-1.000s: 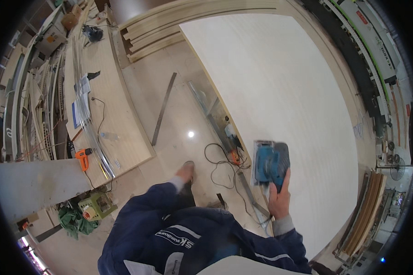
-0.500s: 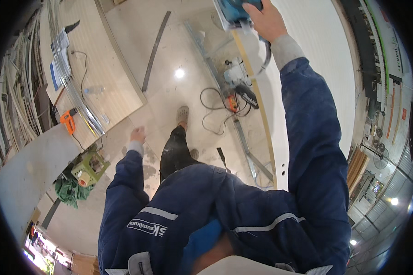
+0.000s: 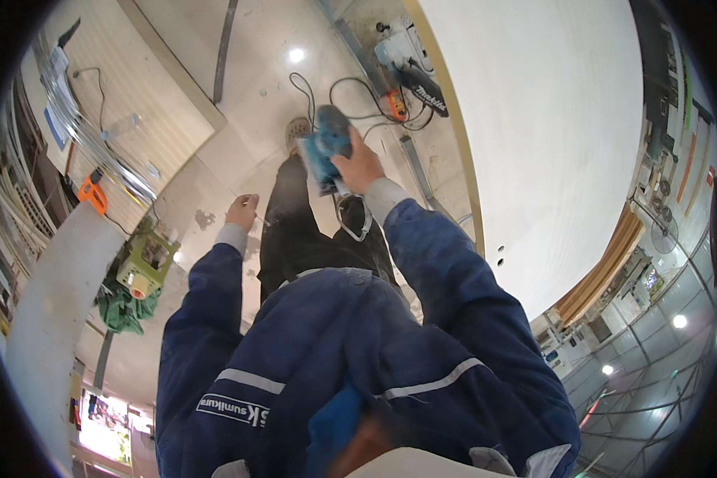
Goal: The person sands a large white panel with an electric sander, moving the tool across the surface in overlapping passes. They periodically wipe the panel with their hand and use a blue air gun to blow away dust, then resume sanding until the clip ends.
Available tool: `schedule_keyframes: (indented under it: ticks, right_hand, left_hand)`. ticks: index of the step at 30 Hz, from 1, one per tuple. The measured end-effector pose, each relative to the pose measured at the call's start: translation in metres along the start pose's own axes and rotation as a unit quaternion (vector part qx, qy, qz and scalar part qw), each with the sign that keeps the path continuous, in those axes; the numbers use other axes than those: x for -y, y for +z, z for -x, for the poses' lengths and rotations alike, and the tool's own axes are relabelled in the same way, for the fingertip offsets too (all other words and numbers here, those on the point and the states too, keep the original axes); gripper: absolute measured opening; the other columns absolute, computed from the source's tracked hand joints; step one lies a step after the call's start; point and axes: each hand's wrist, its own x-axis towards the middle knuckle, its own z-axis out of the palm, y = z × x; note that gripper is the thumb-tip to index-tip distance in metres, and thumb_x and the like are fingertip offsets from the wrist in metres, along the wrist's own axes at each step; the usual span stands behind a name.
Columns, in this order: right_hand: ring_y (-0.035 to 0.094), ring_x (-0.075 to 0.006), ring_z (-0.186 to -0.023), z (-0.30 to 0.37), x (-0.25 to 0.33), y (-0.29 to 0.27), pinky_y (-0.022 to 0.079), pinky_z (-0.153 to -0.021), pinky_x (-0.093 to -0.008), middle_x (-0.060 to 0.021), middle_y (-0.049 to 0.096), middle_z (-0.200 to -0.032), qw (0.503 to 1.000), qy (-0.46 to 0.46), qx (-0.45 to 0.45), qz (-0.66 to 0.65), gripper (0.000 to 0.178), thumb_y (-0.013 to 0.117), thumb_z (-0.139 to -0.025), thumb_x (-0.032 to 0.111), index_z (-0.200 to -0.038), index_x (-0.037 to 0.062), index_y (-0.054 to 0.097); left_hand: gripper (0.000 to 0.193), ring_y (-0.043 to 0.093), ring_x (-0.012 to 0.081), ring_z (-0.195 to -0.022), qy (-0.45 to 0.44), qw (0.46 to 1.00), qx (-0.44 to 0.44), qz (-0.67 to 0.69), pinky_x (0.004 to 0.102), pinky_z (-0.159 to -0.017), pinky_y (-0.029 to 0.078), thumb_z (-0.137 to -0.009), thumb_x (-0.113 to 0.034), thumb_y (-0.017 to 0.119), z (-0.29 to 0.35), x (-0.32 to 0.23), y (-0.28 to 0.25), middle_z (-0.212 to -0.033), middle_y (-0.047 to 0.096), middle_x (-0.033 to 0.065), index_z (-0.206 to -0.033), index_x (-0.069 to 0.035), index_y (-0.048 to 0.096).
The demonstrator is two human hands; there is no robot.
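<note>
My right hand (image 3: 362, 166) grips a teal and black power sander (image 3: 322, 151), held off the board in front of my legs. Its flat pad side is turned to the left, and motion blurs it a little. A dark cord or hose loops below it near my leg. My left hand (image 3: 242, 212) hangs low at my left side, with its fingers curled in and nothing visible in them. To the right of the sander lies a large white board (image 3: 550, 151) with a tan edge and two small dark holes near its close corner.
On the floor ahead are a teal and black power tool (image 3: 406, 56), an orange device (image 3: 396, 104) and looped black cable. A light panel table (image 3: 163, 95) at the left carries metal strips and an orange heat gun (image 3: 92, 193). A green machine (image 3: 146, 263) stands below it.
My right hand has brought the sander back from over the white board, leftward and nearer my body. My view has shifted right, and the left hand still hangs at my side.
</note>
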Motion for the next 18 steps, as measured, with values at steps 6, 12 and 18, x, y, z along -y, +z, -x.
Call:
schedule_keyframes:
  ticks: [6,12,18]
  right_hand:
    - [0.062,-0.0458,-0.129,-0.043,-0.24,0.027,0.048,-0.111,-0.0466,-0.0301,0.065,-0.136,0.967,0.227,-0.091,0.078,0.092,0.066,-0.085,0.018,-0.164,-0.0034,0.023]
    - [0.074,-0.0388,-0.108,-0.101,-0.462,0.048,0.057,-0.088,-0.0444,-0.0288,0.074,-0.115,0.925,0.338,-0.153,0.08,0.044,0.074,-0.084,0.024,-0.11,-0.0117,0.071]
    - [0.073,-0.0279,-0.066,-0.162,-0.611,0.034,0.055,-0.064,-0.0419,-0.0171,0.074,-0.075,0.944,0.316,-0.088,-0.023,0.035,0.077,-0.085,0.029,-0.082,-0.0053,0.074]
  left_hand:
    - [0.108,0.055,0.0416,-0.139,-0.026,0.982,0.116,-0.147,0.0434,-0.115,0.044,-0.092,-0.076,0.059,0.034,0.044,0.096,-0.145,0.058,0.0331,-0.154,0.011,0.04]
    - [0.125,0.046,0.0428,-0.145,-0.088,0.951,0.065,-0.291,0.0465,-0.118,0.043,-0.081,-0.062,0.082,0.081,0.041,0.267,-0.158,0.04,0.0323,-0.162,0.007,0.016]
    - [0.117,0.044,0.0427,-0.145,-0.089,0.97,0.036,-0.225,0.0504,-0.116,0.043,-0.08,-0.048,0.087,0.064,0.084,0.337,-0.159,0.038,0.0277,-0.161,0.002,0.019]
